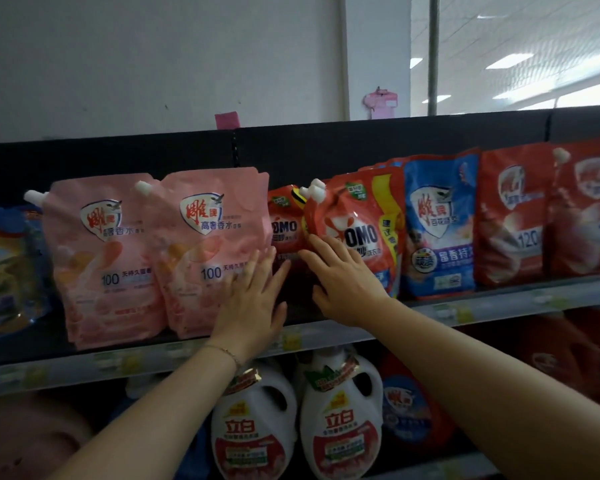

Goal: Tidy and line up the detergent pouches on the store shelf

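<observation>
Two pink spouted pouches stand side by side on the top shelf, the left pink pouch (104, 258) and the right pink pouch (208, 251). My left hand (253, 299) lies flat with fingers spread on the lower right corner of the right pink pouch. A red OMO pouch (357, 223) leans leftward, its white cap near a second red OMO pouch (284, 223) set further back. My right hand (343, 278) rests open-palmed on the front OMO pouch's lower left, fingers on its face.
A blue pouch (440, 230) and red pouches (513, 216) stand to the right on the same shelf; a blue-yellow pouch (7, 265) sits far left. The shelf edge (326, 336) carries price labels. White detergent bottles (340, 424) stand on the shelf below.
</observation>
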`<state>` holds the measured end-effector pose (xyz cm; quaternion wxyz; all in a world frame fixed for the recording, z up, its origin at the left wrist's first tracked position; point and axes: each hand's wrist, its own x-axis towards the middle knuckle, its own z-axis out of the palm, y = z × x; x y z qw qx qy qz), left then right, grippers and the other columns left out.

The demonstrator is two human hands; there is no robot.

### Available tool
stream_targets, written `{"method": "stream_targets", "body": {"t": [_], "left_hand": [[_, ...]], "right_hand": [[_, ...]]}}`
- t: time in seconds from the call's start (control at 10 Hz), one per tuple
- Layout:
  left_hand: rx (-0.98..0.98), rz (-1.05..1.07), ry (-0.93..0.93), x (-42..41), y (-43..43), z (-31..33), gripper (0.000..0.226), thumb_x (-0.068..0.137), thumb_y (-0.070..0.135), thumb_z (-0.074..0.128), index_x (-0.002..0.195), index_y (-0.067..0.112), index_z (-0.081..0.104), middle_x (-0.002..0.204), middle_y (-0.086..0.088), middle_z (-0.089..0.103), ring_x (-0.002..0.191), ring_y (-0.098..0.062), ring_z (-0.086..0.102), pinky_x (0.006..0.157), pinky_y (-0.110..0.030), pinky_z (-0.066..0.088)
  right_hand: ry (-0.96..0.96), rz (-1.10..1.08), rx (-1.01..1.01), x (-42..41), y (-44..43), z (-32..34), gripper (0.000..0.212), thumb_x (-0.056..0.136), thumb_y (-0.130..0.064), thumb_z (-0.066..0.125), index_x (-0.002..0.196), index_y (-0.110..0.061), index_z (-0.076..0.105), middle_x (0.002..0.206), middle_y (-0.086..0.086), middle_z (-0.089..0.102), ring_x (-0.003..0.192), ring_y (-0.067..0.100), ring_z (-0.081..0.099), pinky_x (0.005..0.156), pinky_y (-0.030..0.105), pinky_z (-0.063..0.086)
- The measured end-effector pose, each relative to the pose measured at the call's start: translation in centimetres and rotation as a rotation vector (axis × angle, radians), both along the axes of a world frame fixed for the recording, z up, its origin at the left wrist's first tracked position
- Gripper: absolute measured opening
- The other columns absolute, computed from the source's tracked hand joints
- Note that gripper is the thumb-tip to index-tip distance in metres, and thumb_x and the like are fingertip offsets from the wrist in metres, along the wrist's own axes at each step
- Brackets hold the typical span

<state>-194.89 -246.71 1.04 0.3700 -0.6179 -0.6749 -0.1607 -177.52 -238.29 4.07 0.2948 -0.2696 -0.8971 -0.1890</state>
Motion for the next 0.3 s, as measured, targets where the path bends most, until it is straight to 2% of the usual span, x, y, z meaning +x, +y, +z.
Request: {"method": "stream_targets", "body": {"t": [0.1, 0.2, 0.3], "left_hand": [[-0.051, -0.037, -0.071, 1.3, 0.3, -0.4, 0.067, 0.088, 0.037, 0.053, 0.149, 0.025, 0.028, 0.159, -0.006, 0.018, 0.146, -0.026, 0.013, 0.104, -0.054, 0.032], [-0.041, -0.118, -0.095, 2.7, 0.3, -0.9, 0.066, 0.089, 0.036, 0.055, 0.149, 0.025, 0.029, 0.159, -0.004, 0.018, 0.144, -0.027, 0.018, 0.102, -0.055, 0.034], [-0.057, -0.162, -0.144, 4.1, 0.7, -0.5, 0.065, 0.09, 0.037, 0.052, 0.149, 0.026, 0.028, 0.159, -0.002, 0.016, 0.144, -0.025, 0.017, 0.105, -0.054, 0.034]], "right_hand": [[-0.02, -0.055, -0.02, 2.3, -0.7, -0.2, 0.06, 0.088, -0.027, 0.052, 0.144, -0.015, 0.034, 0.152, 0.011, 0.029, 0.141, 0.031, 0.022, 0.108, 0.047, 0.028], [0.007, -0.114, -0.095, 5.2, -1.1, -0.9, 0.058, 0.089, -0.028, 0.049, 0.143, -0.016, 0.033, 0.144, 0.006, 0.038, 0.133, 0.029, 0.033, 0.104, 0.044, 0.032], [0.024, -0.195, -0.121, 8.3, -1.4, -1.3, 0.055, 0.089, -0.026, 0.049, 0.141, -0.017, 0.034, 0.137, 0.004, 0.043, 0.125, 0.028, 0.04, 0.1, 0.042, 0.037]]}}
